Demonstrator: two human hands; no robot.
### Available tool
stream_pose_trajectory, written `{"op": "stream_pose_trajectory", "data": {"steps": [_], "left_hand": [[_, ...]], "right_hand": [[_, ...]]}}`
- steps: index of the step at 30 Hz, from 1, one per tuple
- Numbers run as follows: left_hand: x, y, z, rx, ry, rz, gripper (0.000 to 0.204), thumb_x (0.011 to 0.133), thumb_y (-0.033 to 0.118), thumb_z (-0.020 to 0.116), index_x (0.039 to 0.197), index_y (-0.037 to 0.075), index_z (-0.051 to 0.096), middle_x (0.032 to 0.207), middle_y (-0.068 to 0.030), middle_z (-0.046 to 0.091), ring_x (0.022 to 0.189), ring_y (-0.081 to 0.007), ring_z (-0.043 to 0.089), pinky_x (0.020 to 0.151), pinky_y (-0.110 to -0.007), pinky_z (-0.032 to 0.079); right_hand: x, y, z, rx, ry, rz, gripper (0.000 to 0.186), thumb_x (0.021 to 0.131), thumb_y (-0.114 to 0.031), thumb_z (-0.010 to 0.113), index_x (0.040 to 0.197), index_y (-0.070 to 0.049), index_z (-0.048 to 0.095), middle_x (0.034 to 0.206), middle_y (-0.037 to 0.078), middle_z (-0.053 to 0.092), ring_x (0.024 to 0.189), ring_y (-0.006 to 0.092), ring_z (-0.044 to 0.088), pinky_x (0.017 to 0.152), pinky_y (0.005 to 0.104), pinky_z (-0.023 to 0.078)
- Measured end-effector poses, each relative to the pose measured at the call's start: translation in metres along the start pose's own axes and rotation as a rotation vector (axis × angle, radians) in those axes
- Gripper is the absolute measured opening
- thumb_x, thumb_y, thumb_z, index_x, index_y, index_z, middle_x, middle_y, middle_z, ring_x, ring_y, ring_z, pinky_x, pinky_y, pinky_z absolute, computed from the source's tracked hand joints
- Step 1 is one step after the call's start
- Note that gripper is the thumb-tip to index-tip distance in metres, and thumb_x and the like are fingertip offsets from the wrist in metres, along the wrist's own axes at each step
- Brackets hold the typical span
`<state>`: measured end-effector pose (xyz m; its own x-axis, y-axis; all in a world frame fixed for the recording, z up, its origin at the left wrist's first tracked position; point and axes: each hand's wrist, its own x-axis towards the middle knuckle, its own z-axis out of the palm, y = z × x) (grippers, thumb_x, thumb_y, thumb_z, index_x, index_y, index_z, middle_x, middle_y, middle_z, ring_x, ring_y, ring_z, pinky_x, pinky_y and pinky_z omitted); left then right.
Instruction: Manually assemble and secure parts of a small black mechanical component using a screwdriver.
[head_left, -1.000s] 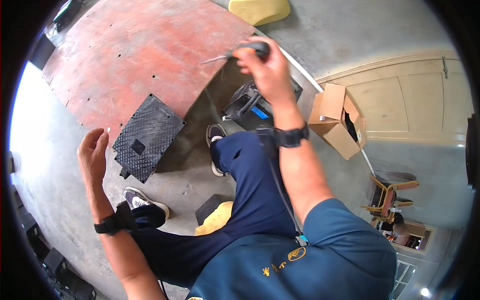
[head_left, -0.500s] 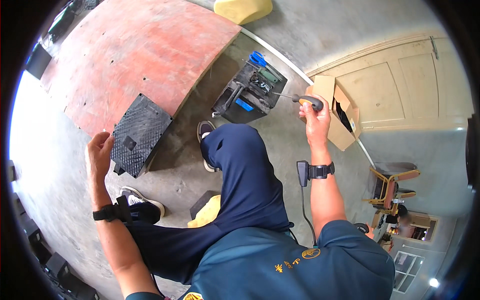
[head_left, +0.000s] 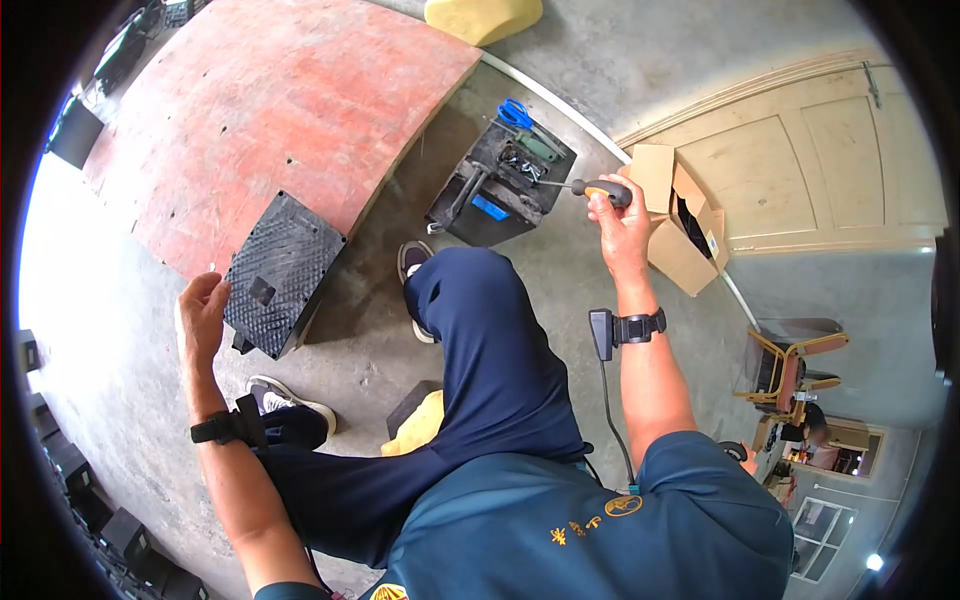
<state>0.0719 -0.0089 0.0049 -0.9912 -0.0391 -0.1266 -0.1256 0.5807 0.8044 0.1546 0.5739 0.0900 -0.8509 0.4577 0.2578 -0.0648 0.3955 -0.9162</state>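
My right hand (head_left: 625, 240) grips a screwdriver (head_left: 603, 192) by its black-and-orange handle. The thin shaft points left, its tip over the black toolbox (head_left: 490, 225) or just above it; I cannot tell whether they touch. On the toolbox lie small metal screws (head_left: 522, 165), blue-handled scissors (head_left: 515, 113), a green-handled tool (head_left: 537, 148) and a blue item (head_left: 489, 207). My left hand (head_left: 203, 315) is pinched beside the left edge of a black textured box (head_left: 280, 270). A tiny pale bit shows at its fingertips, too small to name.
The black box rests at the corner of a low reddish wooden board (head_left: 290, 100). An open cardboard box (head_left: 680, 225) stands by the beige door (head_left: 800, 175). A yellow object (head_left: 485, 15) lies at the far side, and a chair (head_left: 790, 365) at right. Another person (head_left: 822, 445) is in the background.
My right hand has shifted left and slightly farther away with the screwdriver, bringing its tip nearer the screws. My left hand stays pinched by the black box, almost unmoved.
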Motion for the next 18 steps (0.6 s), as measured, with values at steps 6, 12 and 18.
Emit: {"op": "stream_pose_trajectory", "data": {"steps": [6, 12, 18], "left_hand": [[0.001, 0.001, 0.0, 0.021, -0.02, -0.009, 0.03, 0.09, 0.019, 0.07, 0.108, -0.005, 0.07, 0.093, -0.0118, 0.073, 0.084, -0.0169, 0.067, 0.078, -0.032, 0.053], [-0.001, 0.001, -0.001, 0.01, -0.027, 0.001, 0.03, 0.09, 0.018, 0.07, 0.108, -0.005, 0.069, 0.093, -0.0123, 0.073, 0.086, -0.0174, 0.068, 0.079, -0.032, 0.053], [-0.002, -0.002, -0.002, 0.002, -0.009, 0.005, 0.03, 0.09, 0.018, 0.07, 0.109, -0.005, 0.07, 0.094, -0.0125, 0.073, 0.085, -0.0177, 0.068, 0.079, -0.032, 0.054]], "right_hand": [[0.0, -0.008, -0.004, 0.027, -0.025, -0.022, 0.037, 0.095, -0.017, 0.071, 0.125, -0.002, 0.055, 0.101, 0.003, 0.066, 0.078, 0.0072, 0.058, 0.071, 0.0228, 0.051], [0.004, -0.022, -0.005, -0.009, -0.015, -0.039, 0.038, 0.095, -0.017, 0.071, 0.126, -0.001, 0.054, 0.101, 0.004, 0.066, 0.078, 0.0072, 0.058, 0.071, 0.023, 0.05], [0.003, -0.014, -0.002, 0.006, -0.042, -0.014, 0.038, 0.094, -0.017, 0.071, 0.125, -0.002, 0.054, 0.101, 0.003, 0.066, 0.078, 0.0072, 0.058, 0.071, 0.0228, 0.05]]}}
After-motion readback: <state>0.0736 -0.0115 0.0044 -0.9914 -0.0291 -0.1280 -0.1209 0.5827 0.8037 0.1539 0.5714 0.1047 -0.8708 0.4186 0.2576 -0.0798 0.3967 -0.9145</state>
